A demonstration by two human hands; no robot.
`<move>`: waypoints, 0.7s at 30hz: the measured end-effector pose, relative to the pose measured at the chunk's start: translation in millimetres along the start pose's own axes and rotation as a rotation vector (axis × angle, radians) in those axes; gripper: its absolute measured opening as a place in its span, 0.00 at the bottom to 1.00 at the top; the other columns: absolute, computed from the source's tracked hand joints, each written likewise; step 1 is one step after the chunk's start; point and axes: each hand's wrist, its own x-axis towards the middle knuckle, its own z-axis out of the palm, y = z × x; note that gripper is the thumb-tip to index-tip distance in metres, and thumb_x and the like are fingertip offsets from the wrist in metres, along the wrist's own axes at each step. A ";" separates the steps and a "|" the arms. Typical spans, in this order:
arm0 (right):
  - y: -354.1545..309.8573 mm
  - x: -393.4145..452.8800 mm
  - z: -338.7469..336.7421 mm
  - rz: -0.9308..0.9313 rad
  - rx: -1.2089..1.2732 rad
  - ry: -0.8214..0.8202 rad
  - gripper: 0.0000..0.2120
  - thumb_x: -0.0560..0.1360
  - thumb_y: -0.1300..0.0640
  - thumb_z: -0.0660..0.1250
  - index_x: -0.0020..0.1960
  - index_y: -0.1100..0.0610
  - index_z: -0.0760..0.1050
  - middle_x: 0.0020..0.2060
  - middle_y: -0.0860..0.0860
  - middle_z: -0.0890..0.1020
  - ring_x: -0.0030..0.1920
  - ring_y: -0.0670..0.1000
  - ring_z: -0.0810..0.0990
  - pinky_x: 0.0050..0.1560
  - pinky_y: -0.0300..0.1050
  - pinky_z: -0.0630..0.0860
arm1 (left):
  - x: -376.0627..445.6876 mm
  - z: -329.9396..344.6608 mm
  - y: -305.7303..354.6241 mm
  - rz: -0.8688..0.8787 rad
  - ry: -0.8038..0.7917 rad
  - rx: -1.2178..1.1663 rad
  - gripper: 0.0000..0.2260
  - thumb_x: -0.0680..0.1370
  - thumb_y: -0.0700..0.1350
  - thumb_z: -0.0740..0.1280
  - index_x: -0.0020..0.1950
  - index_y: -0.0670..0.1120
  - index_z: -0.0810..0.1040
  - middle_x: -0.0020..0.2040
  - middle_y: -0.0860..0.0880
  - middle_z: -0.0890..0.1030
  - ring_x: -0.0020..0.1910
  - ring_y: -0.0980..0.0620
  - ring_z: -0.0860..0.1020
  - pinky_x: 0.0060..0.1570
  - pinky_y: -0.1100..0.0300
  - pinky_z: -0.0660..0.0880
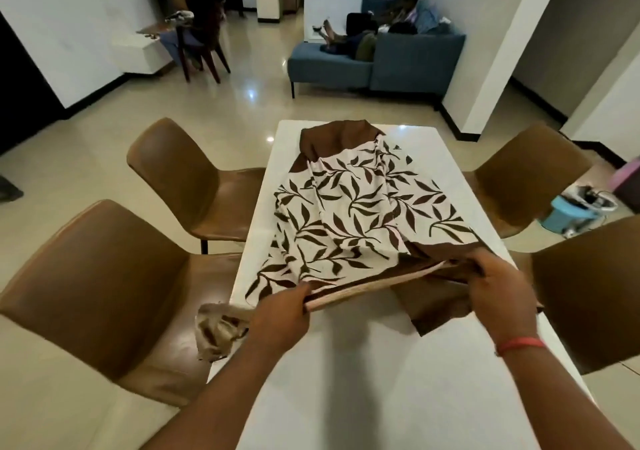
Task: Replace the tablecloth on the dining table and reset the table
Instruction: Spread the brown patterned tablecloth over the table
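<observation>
We are gripping the near brown hem of the white, brown-leaf-printed tablecloth [349, 214] with our left hand [282, 314] and right hand [502, 290], fingers curled round the edge. Beyond our fingers it is lying bunched along the white rectangular dining table [363, 380], flanked by brown leather chairs [114, 276].

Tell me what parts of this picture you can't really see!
All from the head view:
- Tablecloth: bunched folds hide its full size and underside.
- Left hand: fingertips tucked under the cloth's edge, so its grip is partly hidden.
- Right hand: fingers curl into the brown border.
- Table: near end cut off by the bottom edge.
- Sofa: what lies there is far and blurred.
</observation>
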 end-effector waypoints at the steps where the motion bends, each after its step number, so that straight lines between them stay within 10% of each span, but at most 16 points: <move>1: 18.6 13.2 -11.2 0.098 0.043 0.053 0.14 0.73 0.69 0.61 0.49 0.54 0.78 0.40 0.53 0.81 0.42 0.57 0.78 0.45 0.51 0.78 | -3.4 -0.1 -7.7 -0.055 -0.025 0.057 0.13 0.76 0.49 0.62 0.60 0.55 0.74 0.48 0.50 0.84 0.48 0.47 0.82 0.45 0.54 0.78; 6: 91.8 69.2 -19.2 0.678 0.199 0.109 0.18 0.78 0.63 0.61 0.68 0.55 0.73 0.65 0.62 0.73 0.64 0.64 0.73 0.66 0.57 0.70 | -23.4 12.0 4.4 -0.143 -0.132 0.139 0.09 0.77 0.54 0.60 0.54 0.54 0.74 0.44 0.50 0.83 0.44 0.47 0.81 0.42 0.55 0.74; 11: 59.5 16.1 40.9 -0.113 0.069 -0.189 0.29 0.71 0.67 0.63 0.73 0.59 0.68 0.69 0.57 0.71 0.71 0.58 0.68 0.73 0.56 0.65 | 3.4 26.6 89.0 -0.326 -0.173 -0.324 0.07 0.76 0.46 0.62 0.53 0.52 0.75 0.50 0.47 0.82 0.46 0.48 0.80 0.47 0.56 0.76; 15: 19.0 -39.8 67.2 -0.336 0.208 -0.748 0.31 0.73 0.54 0.67 0.74 0.44 0.63 0.62 0.45 0.76 0.62 0.46 0.74 0.65 0.42 0.72 | 24.4 28.8 144.2 -0.316 -0.290 -0.574 0.12 0.74 0.44 0.68 0.53 0.57 0.72 0.50 0.51 0.79 0.47 0.56 0.78 0.43 0.62 0.73; 18: 30.4 -23.3 60.8 -0.326 0.148 -0.563 0.12 0.73 0.57 0.61 0.53 0.46 0.76 0.44 0.47 0.82 0.46 0.51 0.80 0.49 0.48 0.78 | 25.0 30.0 157.0 -0.288 -0.332 -0.521 0.20 0.73 0.44 0.69 0.62 0.59 0.71 0.52 0.53 0.79 0.47 0.55 0.79 0.45 0.59 0.79; 21: 72.5 17.2 35.1 -0.089 0.125 -0.403 0.14 0.73 0.63 0.59 0.49 0.46 0.77 0.40 0.45 0.81 0.42 0.50 0.79 0.47 0.47 0.79 | 12.8 28.9 144.6 -0.259 -0.355 -0.370 0.13 0.73 0.43 0.68 0.56 0.55 0.76 0.46 0.52 0.81 0.43 0.51 0.81 0.40 0.60 0.77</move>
